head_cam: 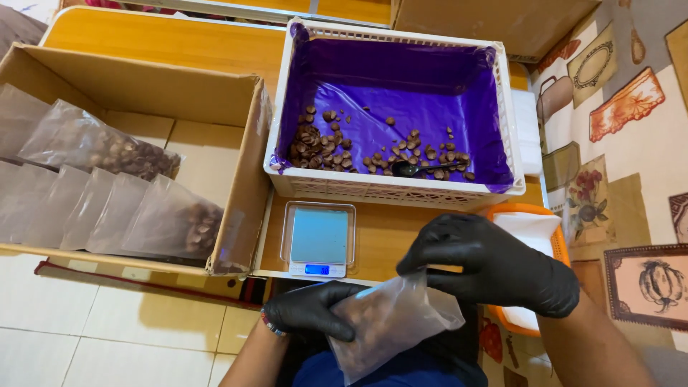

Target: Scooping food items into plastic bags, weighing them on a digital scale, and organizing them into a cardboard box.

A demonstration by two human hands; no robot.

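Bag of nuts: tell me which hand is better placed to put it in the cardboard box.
Probably left. The left hand grips the bag on the side nearer the box; the right hand only pinches its top.

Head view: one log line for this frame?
left hand: grips clear bag | right hand: pinches bag top | scale: bare

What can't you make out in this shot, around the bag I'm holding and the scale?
- Head view: bag contents, blurred by cloudy plastic.
- Scale readout, too small.
- Bag's mouth, covered by right hand.
- Left hand fingertips, behind the bag.
- Orange basket, partly behind the right hand.
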